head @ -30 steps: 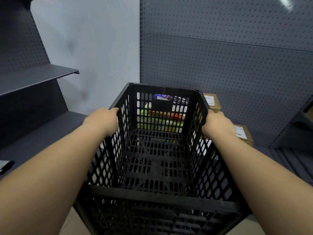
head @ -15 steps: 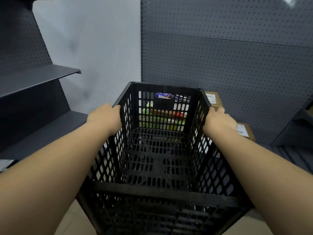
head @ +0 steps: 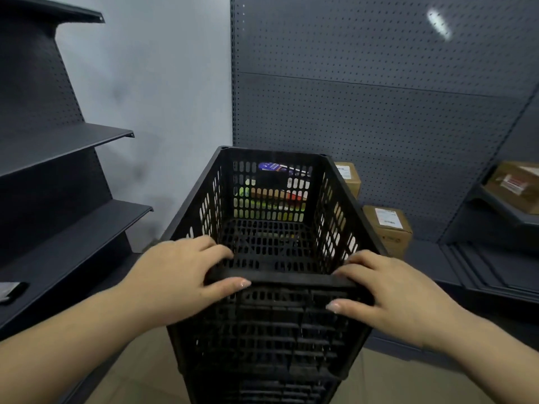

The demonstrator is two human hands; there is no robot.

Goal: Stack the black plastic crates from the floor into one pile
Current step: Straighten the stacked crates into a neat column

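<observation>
While both hands clasp its near rim, left hand (head: 178,275) and right hand (head: 393,295), the crate (head: 274,228) sits atop the pile (head: 262,360); it looks light, stiff, best held by the rim.

Room is left above the crate (head: 274,217) & inside it. Left side is hemmed by shelves (head: 67,147); right by boxes (head: 388,225), just beside. Near rim is covered by both hands.
</observation>
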